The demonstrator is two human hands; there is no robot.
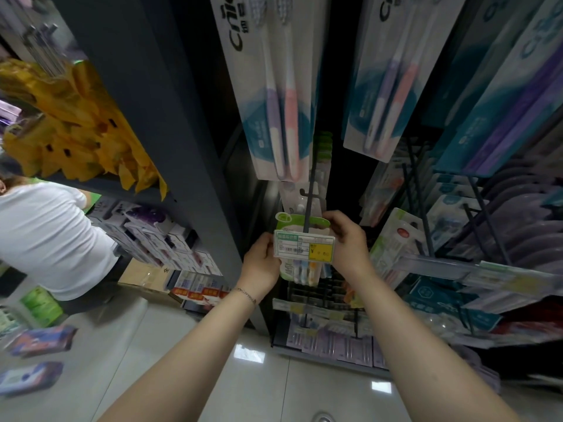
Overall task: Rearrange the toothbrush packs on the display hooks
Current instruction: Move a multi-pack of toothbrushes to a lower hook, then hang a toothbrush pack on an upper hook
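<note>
A green and white toothbrush pack (300,271) hangs on a dark display hook (309,205) in the middle of the rack. A price tag (303,246) with a yellow patch at the hook's tip covers part of the pack. My left hand (262,263) grips the pack's left edge behind the tag. My right hand (347,239) pinches the pack's green top corner at the right. More packs hang behind it on the same hook. Two large white toothbrush packs (274,86) (393,74) hang on hooks above.
A dark upright post (170,117) stands left of the rack. A person in a white shirt (45,236) stands at the left by shelves of boxes. Yellow bags (76,123) hang at upper left. Teal packs (502,95) and bare hooks (420,193) fill the right. Pale floor tiles lie below.
</note>
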